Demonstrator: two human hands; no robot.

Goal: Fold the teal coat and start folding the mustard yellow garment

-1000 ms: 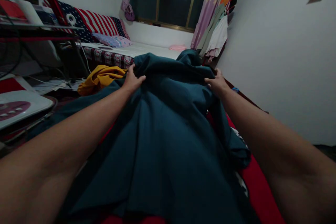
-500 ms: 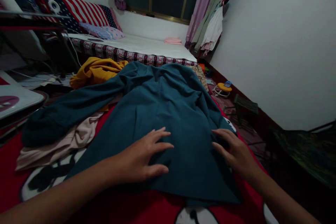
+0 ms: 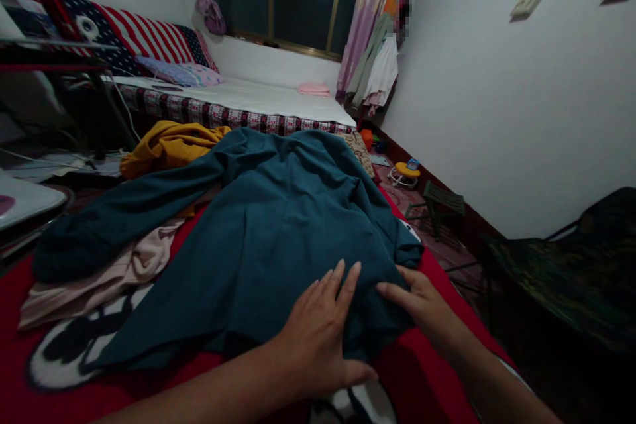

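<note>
A dark teal long-sleeved top lies spread out on a red blanket with black-and-white cartoon patterns. Its collar end is farthest from me, and one sleeve stretches to the left. My left hand rests over the lower part of the top, fingers apart and thumb spread, holding nothing. At the right edge of the cloth, my right hand pinches the side between thumb and fingers. The hem near the hands is bunched and uneven.
Beside the top lie a mustard-yellow garment and a pale pink one. Behind is a bed under a window. On the right floor are a yellow round stool, a folding stool and a camouflage-patterned chair.
My left hand has moved right and nearer my right hand. My right hand has closed on the top's right edge, and the lower right hem has drawn inward. The view has turned slightly right.
</note>
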